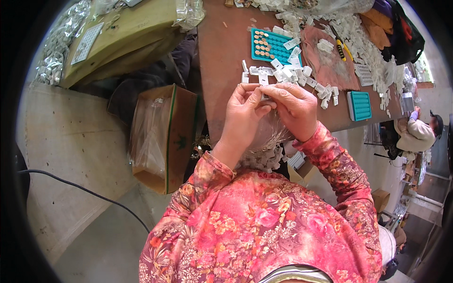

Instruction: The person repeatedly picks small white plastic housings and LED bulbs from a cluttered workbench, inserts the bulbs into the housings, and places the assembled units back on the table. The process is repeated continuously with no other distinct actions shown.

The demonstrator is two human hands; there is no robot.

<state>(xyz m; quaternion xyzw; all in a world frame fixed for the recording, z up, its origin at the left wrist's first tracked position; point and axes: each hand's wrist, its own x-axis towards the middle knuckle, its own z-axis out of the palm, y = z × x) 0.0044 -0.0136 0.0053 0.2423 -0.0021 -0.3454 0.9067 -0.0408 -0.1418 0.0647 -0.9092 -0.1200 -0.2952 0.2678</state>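
My left hand (243, 111) and my right hand (297, 107) meet at the near edge of the brown table (219, 52). Their fingertips pinch together around a small white plastic piece (263, 78), which shows just beyond the fingers; most of what lies between them is hidden. Just past my hands lies a loose heap of white plastic housings (286, 74). Behind it sits a teal tray (257, 57) with round copper-coloured discs in part of its pockets and several white housings on its right side.
A pink cloth (314, 59) carries yellow-handled pliers (340, 49). More white parts (373, 59) spread along the right. Another teal tray (360, 105) lies near the right edge. An open cardboard box (177, 141) stands left of me, below a covered surface (127, 35). Another person (415, 132) is at far right.
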